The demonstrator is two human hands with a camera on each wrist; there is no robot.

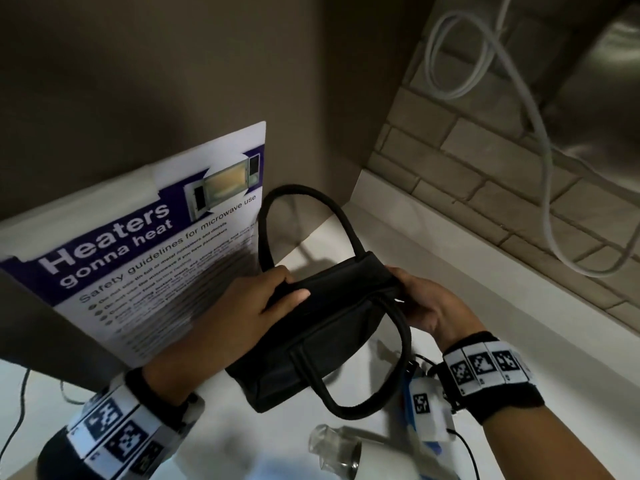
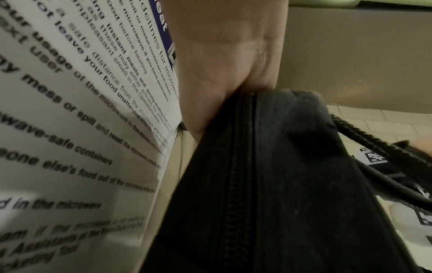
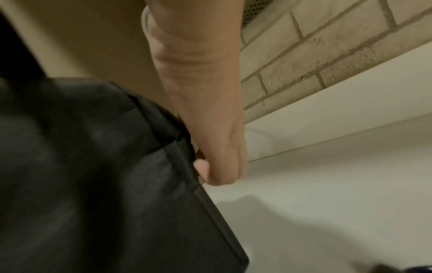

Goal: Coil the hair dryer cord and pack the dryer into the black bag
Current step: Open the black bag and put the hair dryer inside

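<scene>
Black bag [image 1: 322, 327] sat on the white surface [image 1: 485, 323] at frame center in the head view, tilted, zipper [image 2: 236, 184] running along its top and appearing closed in the left wrist view. Left hand [image 1: 242, 306] gripped the bag's 9 o'clock end, thumb [image 1: 291, 296] laid across the top edge, remaining fingers wrapped behind the far side. Right hand [image 1: 426, 303] was at the 3 o'clock end, fingers curled and pinching the bag's corner seam; right wrist view showed the fingertips [image 3: 202, 169] tucked against the fabric edge. One handle [image 1: 304, 209] stood upright toward 12 o'clock, the other handle [image 1: 391, 368] flopped down toward 6 o'clock. Hair dryer [image 1: 346, 452] lay on the surface at 6 o'clock, near the bag but outside it, white body with a clear nozzle end, partly cut off by the frame edge. Cannot tell the state of its cord. Microwave safety poster [image 1: 156, 251] leaned at 9 o'clock, just beside the left hand. Brick wall [image 1: 485, 188] with a white cable [image 1: 543, 161] ran at 2 o'clock.
</scene>
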